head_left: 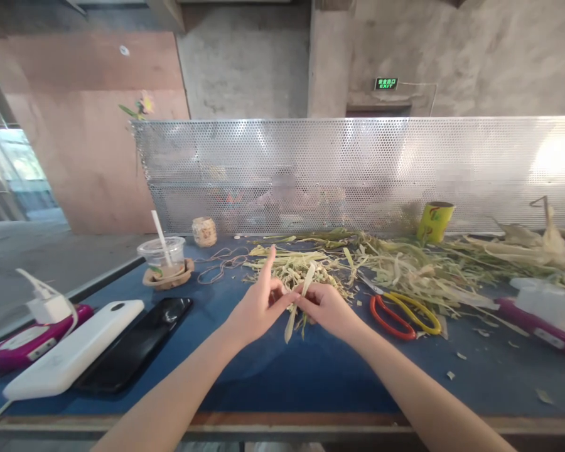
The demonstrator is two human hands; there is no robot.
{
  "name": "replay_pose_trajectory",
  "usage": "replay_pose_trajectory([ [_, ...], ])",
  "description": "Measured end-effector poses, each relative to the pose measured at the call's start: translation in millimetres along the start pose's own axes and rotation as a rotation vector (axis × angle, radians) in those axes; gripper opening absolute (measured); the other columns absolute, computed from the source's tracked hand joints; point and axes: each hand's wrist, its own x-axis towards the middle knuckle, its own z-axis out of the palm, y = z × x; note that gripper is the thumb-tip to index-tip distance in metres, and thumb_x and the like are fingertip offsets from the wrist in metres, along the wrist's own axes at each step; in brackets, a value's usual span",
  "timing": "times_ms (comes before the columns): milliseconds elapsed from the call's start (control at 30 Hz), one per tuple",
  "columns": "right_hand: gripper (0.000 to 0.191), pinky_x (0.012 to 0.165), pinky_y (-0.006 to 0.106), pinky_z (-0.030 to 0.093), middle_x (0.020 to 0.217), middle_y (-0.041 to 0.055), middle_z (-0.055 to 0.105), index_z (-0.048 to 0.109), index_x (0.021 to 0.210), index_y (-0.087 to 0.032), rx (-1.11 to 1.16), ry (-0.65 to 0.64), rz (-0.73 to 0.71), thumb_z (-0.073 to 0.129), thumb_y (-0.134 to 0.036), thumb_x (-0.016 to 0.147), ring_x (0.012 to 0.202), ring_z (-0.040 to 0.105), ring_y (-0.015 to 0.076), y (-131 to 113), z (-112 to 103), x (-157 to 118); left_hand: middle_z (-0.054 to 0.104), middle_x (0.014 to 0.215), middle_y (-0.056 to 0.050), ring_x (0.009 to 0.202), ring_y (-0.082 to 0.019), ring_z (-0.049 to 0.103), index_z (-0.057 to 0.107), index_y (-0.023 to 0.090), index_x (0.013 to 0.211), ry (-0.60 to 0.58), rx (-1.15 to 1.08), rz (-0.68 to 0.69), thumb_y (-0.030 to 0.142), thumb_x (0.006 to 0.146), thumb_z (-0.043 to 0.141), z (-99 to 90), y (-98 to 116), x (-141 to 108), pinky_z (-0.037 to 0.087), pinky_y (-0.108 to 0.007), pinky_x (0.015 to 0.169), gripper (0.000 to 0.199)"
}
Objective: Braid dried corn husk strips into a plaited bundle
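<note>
Above the blue table, my left hand (263, 306) and my right hand (327, 307) meet at the fingertips around a pale dried leaf strip (290, 325). The left thumb pinches it while the index finger points upward. My right thumb and fingers are closed on the same strip from the other side. One end sticks up over the knuckles and the other hangs down toward the table. Just behind the hands lies a pile of cut dried leaf pieces (329, 279).
Right of the hands are scissors (394, 318) with red and yellow handles and long dried leaves (414, 270). A yellow can (435, 221) stands behind. On the left are a black phone (136, 345), a white power bank (75, 348), a plastic cup (162, 254) and twine (223, 260).
</note>
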Motion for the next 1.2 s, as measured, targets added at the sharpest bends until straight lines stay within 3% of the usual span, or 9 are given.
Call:
replay_pose_trajectory([
  [133,0.026,0.041,0.019,0.030,0.053,-0.0043,0.041,0.058,0.074,-0.015,0.008,-0.054,-0.003,0.051,-0.039,0.078,0.043,0.036,0.0059,-2,0,-2,0.045,0.051,0.003,0.047,-0.012,0.038,0.009,0.019,0.140,-0.075,-0.131,-0.042,0.030,0.087,0.040,5.2,0,-2,0.031,-0.026,0.050,0.063],
  [333,0.027,0.040,0.019,0.031,0.048,-0.0069,0.038,0.048,0.067,-0.017,0.146,-0.017,0.048,0.057,-0.042,0.072,0.041,0.038,0.0055,-8,-3,-3,0.038,0.049,0.006,0.046,-0.011,0.033,0.002,0.023,0.140,0.035,-0.365,-0.083,0.029,0.086,0.043,11.0,7,-5,0.028,-0.025,0.047,0.068],
  [500,0.034,0.041,0.019,0.027,0.049,-0.0072,0.036,0.046,0.064,-0.016,0.184,-0.005,0.001,0.056,-0.047,0.073,0.042,0.034,0.0046,-6,-5,-1,0.047,0.052,0.003,0.050,-0.013,0.042,0.001,0.019,0.140,0.077,-0.328,-0.066,0.030,0.087,0.042,9.0,6,-5,0.035,-0.027,0.051,0.068],
  [667,0.034,0.043,0.020,0.027,0.044,-0.0127,0.031,0.040,0.094,-0.020,0.504,-0.122,-0.056,0.051,-0.047,0.078,0.038,0.025,0.0047,-7,-5,-2,0.054,0.075,-0.001,0.056,-0.010,0.047,-0.013,0.026,0.138,0.096,-0.349,-0.026,0.028,0.086,0.045,8.5,1,-4,0.039,-0.023,0.051,0.078],
  [833,0.042,0.043,0.020,0.029,0.044,-0.0133,0.035,0.032,0.105,-0.020,0.510,-0.145,-0.060,0.050,-0.046,0.079,0.037,0.028,0.0054,-8,-2,-3,0.057,0.092,-0.003,0.052,-0.007,0.051,-0.012,0.035,0.136,0.044,-0.483,-0.039,0.025,0.080,0.055,13.1,-2,-1,0.037,-0.018,0.041,0.088],
  [933,0.040,0.042,0.020,0.029,0.044,-0.0130,0.033,0.029,0.110,-0.019,0.426,-0.054,-0.057,0.043,-0.045,0.083,0.037,0.030,0.0066,-6,-2,-2,0.059,0.102,-0.009,0.048,-0.008,0.055,-0.013,0.034,0.136,-0.031,-0.588,-0.117,0.026,0.077,0.059,15.0,-4,1,0.038,-0.018,0.035,0.094],
  [1033,0.033,0.048,0.023,0.037,0.054,-0.0073,0.044,0.027,0.116,-0.020,0.150,0.058,-0.109,0.036,-0.034,0.088,0.046,0.045,0.0104,-6,-3,-4,0.061,0.106,-0.013,0.056,-0.013,0.061,-0.013,0.030,0.137,-0.016,-0.688,-0.198,0.021,0.072,0.065,15.9,-6,4,0.043,-0.020,0.036,0.102],
  [1133,0.035,0.066,0.031,0.044,0.080,0.0040,0.057,0.027,0.122,-0.020,-0.249,0.134,-0.259,0.034,-0.024,0.088,0.073,0.056,0.0165,-7,-4,-8,0.066,0.092,-0.009,0.058,-0.014,0.060,-0.006,0.021,0.139,0.078,-0.768,-0.257,0.015,0.068,0.069,15.7,-7,5,0.046,-0.020,0.040,0.104],
  [1200,0.037,0.075,0.036,0.042,0.097,0.0103,0.054,0.032,0.123,-0.020,-0.491,0.248,-0.414,0.037,-0.022,0.087,0.087,0.053,0.0203,-8,-5,-11,0.067,0.079,-0.005,0.051,-0.010,0.057,-0.004,0.016,0.139,0.135,-0.815,-0.300,0.011,0.067,0.069,14.6,-7,6,0.045,-0.019,0.040,0.103],
])
